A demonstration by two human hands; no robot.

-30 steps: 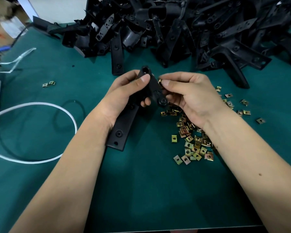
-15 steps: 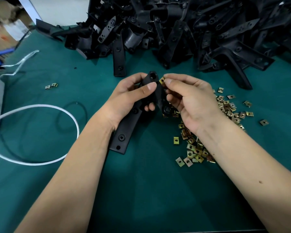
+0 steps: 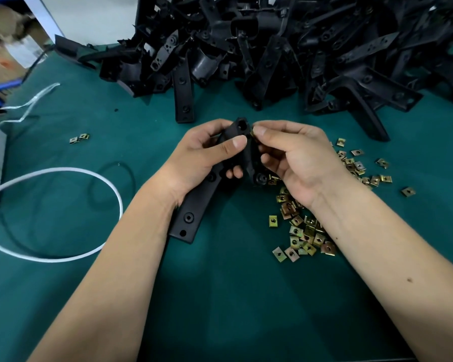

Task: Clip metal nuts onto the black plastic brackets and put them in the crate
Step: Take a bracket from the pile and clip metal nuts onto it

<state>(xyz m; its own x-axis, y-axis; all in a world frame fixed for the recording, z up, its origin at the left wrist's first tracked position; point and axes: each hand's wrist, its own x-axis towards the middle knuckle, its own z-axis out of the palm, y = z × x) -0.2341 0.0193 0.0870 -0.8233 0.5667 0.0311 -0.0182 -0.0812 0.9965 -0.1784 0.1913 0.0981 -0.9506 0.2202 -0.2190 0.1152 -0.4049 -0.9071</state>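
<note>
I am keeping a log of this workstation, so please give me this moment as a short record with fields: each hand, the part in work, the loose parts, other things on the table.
left hand: left hand grips the black bracket around its middle
right hand: right hand pinches a metal nut against the bracket's upper end
loose nuts: scattered nuts lie on the green mat, under and beside the right forearm; two more nuts lie far left
stock: pile of black brackets at the back
other: white cable loops at left
crate: not in view
</note>
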